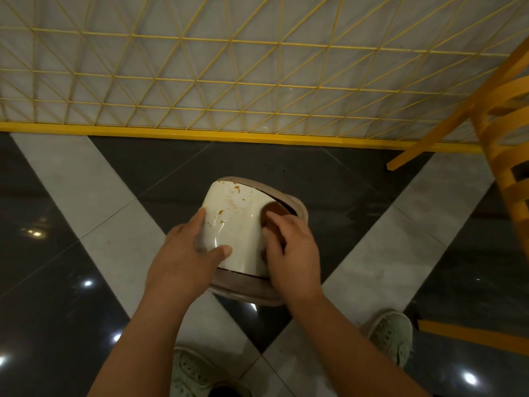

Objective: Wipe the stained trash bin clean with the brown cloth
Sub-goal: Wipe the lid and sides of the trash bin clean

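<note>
The trash bin (243, 224), cream-white with a brownish rim, sits in the middle of the view on the floor (86, 181), over a pale diagonal band between dark glossy tiles. It is tilted, its smooth wall turned up toward the camera, and orange-brown stains speckle the far and left parts of that wall.

Both bare forearms reach in from the near edge. The left hand (183, 253) lies against the bin's left side: fingers extended along the wall toward the far end, thumb stretched across the near part of the surface, so the grip is released, flat and steadying rather than curled.

The right hand (292, 250) is on the bin's right side, knuckles up, fingers bent down over the brown cloth (276, 212). The cloth shows as a rounded wad just beyond the fingertips, pressed on the wall close to the rim; this grip is grasping the cloth.

Two pale green shoes (392, 336) stand at the near edge, well apart. A yellow lattice fence (229, 81) runs across the far side, and a yellow-orange wooden chair (503, 173) leans in on the right.
</note>
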Available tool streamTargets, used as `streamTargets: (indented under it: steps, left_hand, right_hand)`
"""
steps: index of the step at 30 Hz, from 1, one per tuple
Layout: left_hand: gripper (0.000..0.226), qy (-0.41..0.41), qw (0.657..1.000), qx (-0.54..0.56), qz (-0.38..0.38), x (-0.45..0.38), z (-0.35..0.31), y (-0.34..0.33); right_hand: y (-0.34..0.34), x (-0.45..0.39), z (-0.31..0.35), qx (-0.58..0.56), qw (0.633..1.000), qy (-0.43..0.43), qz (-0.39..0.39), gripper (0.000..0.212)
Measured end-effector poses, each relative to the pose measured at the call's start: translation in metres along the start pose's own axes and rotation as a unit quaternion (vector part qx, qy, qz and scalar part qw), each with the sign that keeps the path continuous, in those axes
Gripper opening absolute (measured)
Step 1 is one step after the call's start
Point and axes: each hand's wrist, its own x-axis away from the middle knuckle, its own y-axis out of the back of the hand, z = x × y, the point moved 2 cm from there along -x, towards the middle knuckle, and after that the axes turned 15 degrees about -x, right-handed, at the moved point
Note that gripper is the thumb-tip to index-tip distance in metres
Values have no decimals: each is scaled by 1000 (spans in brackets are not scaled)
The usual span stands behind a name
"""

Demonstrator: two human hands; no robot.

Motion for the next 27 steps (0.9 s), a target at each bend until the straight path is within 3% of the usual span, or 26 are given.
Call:
streamTargets:
  steps: [3, 7, 9, 13, 17, 20, 22, 25, 27]
  left_hand:
    - [82, 1, 1000, 5, -6, 1, 0, 1]
    - [81, -11, 1000, 16, -1, 0, -2, 0]
    - [80, -16, 1000, 20, 1, 0, -2, -1]
    - [79, -16, 1000, 15, 1, 0, -3, -1]
    - [80, -11, 1000, 18, -7, 1, -4, 0]
    - [80, -16, 1000, 20, -4, 2, -4, 0]
    - [79, -17, 1000, 23, -1, 1, -4, 0]
    - [78, -16, 1000, 19, 3, 1, -5, 0]
    - [78, -13, 1000, 20, 2, 1, -5, 0]
  right_hand:
    - [-14, 31, 9, 18, 991, 104, 80, 31]
    - [8, 50, -14, 5, 982, 138, 126, 29]
    - [23, 43, -32, 16, 982, 140, 123, 25]
    - [26, 23, -37, 7, 999, 30, 30, 26]
    - [-1, 42, -12, -10, 986, 134, 100, 28]
    - [15, 49, -25, -14, 977, 172, 128, 25]
    - [28, 39, -39, -10, 985, 136, 102, 23]
    - [26, 17, -40, -20, 1000, 10, -7, 24]
    - [12, 19, -26, -30, 999, 17, -13, 25]
